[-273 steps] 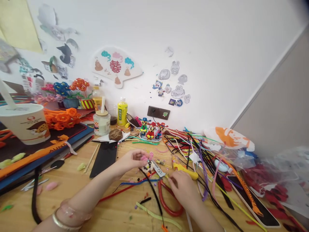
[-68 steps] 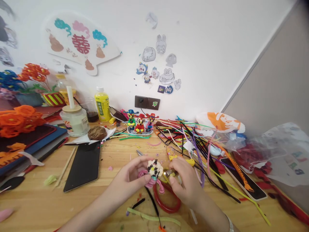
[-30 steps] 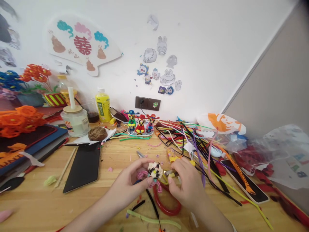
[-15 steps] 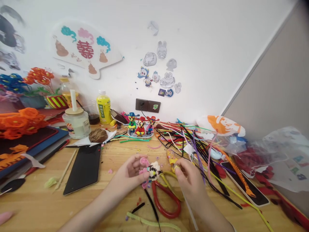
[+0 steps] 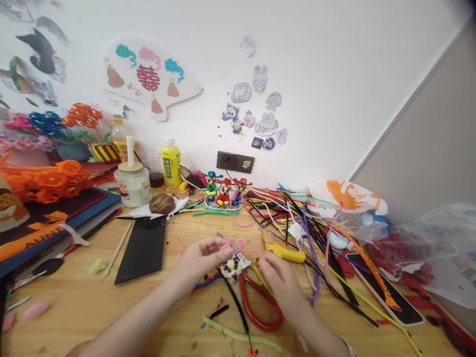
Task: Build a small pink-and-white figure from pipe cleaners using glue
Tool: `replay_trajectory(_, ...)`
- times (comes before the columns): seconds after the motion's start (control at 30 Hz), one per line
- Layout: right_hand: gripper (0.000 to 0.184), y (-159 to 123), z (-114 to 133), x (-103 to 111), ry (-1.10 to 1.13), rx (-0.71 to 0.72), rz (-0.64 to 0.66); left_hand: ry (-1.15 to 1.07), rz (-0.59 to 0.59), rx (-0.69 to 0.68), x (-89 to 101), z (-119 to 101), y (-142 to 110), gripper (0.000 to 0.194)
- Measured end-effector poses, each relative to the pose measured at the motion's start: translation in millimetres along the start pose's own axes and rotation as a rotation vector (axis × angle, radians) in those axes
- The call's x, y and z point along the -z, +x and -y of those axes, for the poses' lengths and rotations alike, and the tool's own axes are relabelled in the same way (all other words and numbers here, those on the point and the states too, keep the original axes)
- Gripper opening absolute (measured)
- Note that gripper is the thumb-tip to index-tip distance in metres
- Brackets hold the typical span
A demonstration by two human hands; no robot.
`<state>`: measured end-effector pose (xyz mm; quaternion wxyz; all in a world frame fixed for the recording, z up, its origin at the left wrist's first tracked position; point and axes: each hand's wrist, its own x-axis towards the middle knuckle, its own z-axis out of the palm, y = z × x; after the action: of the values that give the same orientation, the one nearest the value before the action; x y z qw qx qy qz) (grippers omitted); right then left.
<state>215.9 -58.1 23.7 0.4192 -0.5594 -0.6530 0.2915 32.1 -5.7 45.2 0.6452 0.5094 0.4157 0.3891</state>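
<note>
My left hand (image 5: 210,255) pinches a pink curled part of a small fuzzy pipe-cleaner figure (image 5: 233,267) with a cream face and black details. To its right, my right hand (image 5: 280,282) has thumb and fingers pressed together; what they hold, if anything, is too small to make out. A yellow hot glue gun (image 5: 286,252) lies just beyond my right fingers, its handle pointing right. Red-handled scissors (image 5: 260,310) lie below the figure, between my hands. Black pipe cleaners (image 5: 238,305) and a pale yellow-green one (image 5: 241,336) are close to me.
Three finished-looking figures (image 5: 224,192) stand on a small tray at the back. Loose pipe cleaners (image 5: 293,213) are heaped at the right. A dark tablet (image 5: 143,250), candle jar (image 5: 132,186) and yellow bottle (image 5: 171,163) are at the left, a phone (image 5: 383,292) at the far right.
The figure has turned in my left hand, its pink part now at the top. My right hand has moved off the glue gun's handle, which now shows. The view has swung slightly left.
</note>
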Motion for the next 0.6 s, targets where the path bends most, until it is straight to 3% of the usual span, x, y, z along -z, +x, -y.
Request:
replay_trajectory(0.2,0.02,-3,0,-9,-0.007,-0.005,0.062,-0.048,-0.013,-0.028,1.2,2,1,0.032)
replay_trajectory(0.6,0.02,-8,6,-12,-0.061,0.048,-0.016,-0.091,-0.036,-0.038,-3.8,-2,-3,0.03)
